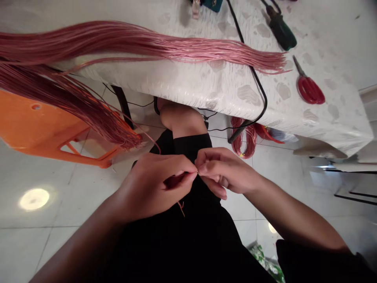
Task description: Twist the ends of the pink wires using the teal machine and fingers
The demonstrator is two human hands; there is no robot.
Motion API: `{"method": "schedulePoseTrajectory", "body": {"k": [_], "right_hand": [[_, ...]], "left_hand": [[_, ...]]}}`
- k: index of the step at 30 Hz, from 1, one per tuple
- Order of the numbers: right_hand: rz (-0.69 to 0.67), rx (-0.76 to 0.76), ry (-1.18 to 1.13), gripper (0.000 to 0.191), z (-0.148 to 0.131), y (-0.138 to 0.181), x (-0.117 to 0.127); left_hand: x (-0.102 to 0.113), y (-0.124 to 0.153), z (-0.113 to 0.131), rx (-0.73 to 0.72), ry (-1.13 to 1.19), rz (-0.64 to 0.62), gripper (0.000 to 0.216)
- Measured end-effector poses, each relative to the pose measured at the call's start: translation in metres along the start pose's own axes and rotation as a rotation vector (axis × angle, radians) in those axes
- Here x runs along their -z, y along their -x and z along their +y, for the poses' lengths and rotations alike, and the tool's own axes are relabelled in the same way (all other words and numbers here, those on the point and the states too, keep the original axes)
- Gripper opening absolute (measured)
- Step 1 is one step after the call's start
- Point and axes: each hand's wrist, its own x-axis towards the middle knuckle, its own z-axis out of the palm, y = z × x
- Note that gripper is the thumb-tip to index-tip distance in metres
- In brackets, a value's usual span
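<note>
Pinching thin wire [181, 208] above dark-clad lap [203, 228] w/ L hand [156, 181] and R hand [219, 169], both clamped on it, fingertips meeting, prob. for fine control. Also seeing reddish wire bundle [188, 49] laid lengthwise on tabletop [277, 114], likely vs. tangling; 2nd bundle [88, 112] draped over orange stool [38, 129]; red scissors [310, 90] beyond, prob. for quick access.

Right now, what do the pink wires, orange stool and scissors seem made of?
Pink wires: probably plastic-sheathed, given their smooth sheen; the core can't be told. Orange stool: likely moulded plastic, smooth, evenly coloured, with rounded edges. Scissors: grey blades, apparently metal; smooth red handles, probably plastic.
</note>
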Motion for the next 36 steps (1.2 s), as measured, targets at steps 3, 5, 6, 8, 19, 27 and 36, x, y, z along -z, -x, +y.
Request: {"method": "schedulePoseTrajectory", "body": {"k": [3,5,6,8,19,27,36], "right_hand": [[-0.036,-0.095,-0.217,0.012,0.0,-0.005,0.009],[0.052,-0.03,-0.155,0.012,0.001,-0.005,0.013],[0.126,0.044,-0.061,0.012,0.001,-0.004,0.013],[0.289,0.268,0.242,0.011,0.002,-0.002,0.012],[0.287,1.065,1.367,0.008,0.012,-0.001,0.007],[0.205,0.535,0.643,0.01,0.012,0.003,-0.008],[0.125,0.085,-0.111,0.016,0.008,0.002,-0.001]], "left_hand": [[-0.001,0.001,-0.001,-0.022,-0.043,0.018,0.014],[0.0,0.002,-0.001,0.038,-0.059,0.033,0.013],[0.0,0.003,-0.001,0.077,-0.055,0.04,0.012],[0.001,0.004,0.0,0.149,-0.031,0.052,0.011],[0.0,0.005,0.005,0.262,0.088,0.058,0.012],[0.001,0.004,0.004,0.162,0.053,0.011,0.012],[0.003,0.003,0.004,0.037,-0.082,0.099,0.016]]}}
